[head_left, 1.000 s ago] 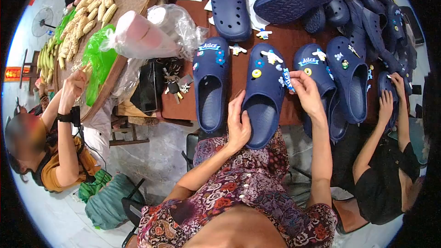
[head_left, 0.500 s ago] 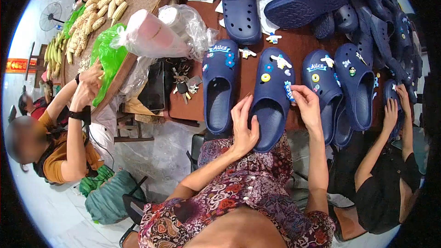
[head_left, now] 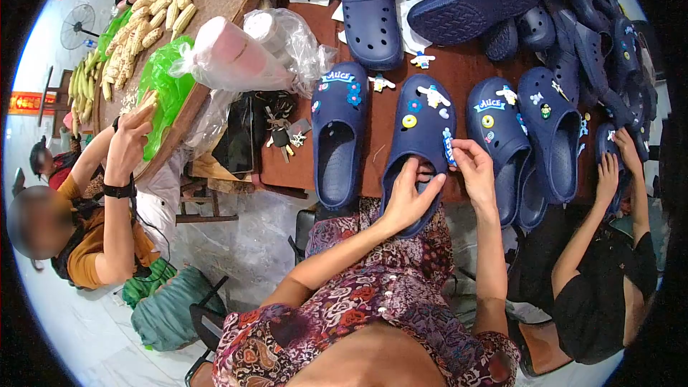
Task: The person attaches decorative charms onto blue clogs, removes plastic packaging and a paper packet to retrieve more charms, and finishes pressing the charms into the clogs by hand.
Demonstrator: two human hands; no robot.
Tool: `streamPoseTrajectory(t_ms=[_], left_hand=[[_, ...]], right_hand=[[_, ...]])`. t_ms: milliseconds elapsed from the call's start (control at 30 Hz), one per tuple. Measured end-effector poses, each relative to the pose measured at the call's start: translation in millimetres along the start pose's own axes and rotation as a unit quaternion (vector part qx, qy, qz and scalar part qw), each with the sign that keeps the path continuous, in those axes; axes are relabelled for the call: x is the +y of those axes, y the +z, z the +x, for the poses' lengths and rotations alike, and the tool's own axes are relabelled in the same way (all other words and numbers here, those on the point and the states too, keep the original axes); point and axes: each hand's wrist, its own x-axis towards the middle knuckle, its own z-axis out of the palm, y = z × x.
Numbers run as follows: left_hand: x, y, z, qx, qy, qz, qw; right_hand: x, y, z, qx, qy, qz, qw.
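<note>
A navy clog (head_left: 423, 129) with a dog charm, a flower, a yellow ring and a small pale charm on its toe lies in front of me at the table's edge. My left hand (head_left: 412, 199) reaches into its foot opening, fingertips hidden under the upper, thumb bent over the inside. Between thumb and fingertips, my right hand (head_left: 473, 172) pinches a blue lettered charm (head_left: 449, 147) against the clog's right side. To the left lies another decorated clog (head_left: 338, 136) with an ALICE charm. Two more decorated clogs, a nearer one (head_left: 494, 132) and a farther one (head_left: 553, 136), lie to the right.
Loose dog charms (head_left: 381, 82) lie beyond the clogs. A plain clog (head_left: 371, 21) and a heap of navy clogs (head_left: 473, 7) fill the back. Keys (head_left: 287, 132) and plastic bags are at left. One person handles corn (head_left: 147, 100); another's hands (head_left: 613, 165) touch a clog at right.
My left hand has moved from the clog's left rim into its opening. My right hand stays at the lettered charm, which now sits more upright. The person at left has shifted their hands.
</note>
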Motion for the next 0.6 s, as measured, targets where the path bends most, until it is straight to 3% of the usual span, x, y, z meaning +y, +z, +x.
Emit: streamPoseTrajectory(t_ms=[33,200,267,400,600], left_hand=[[1.2,1.1,2.6,-0.018,-0.043,-0.029,0.999],[-5.9,8.3,8.1,-0.003,0.010,-0.082,0.997],[-6.8,6.3,6.4,0.000,-0.017,-0.074,0.997],[-10.0,6.3,5.0,0.007,-0.045,-0.103,0.994],[-0.3,4.9,4.6,-0.003,-0.066,-0.159,0.985]], right_hand=[[0.3,0.0,-2.0,0.002,0.003,-0.001,1.000],[2.7,-1.3,-3.6,-0.001,0.070,0.121,0.990],[5.1,-3.1,-3.3,-0.009,0.085,0.179,0.980],[5.0,-3.2,-3.0,-0.006,0.092,0.175,0.980],[-8.0,10.1,-5.0,0.020,-0.008,0.023,1.000]])
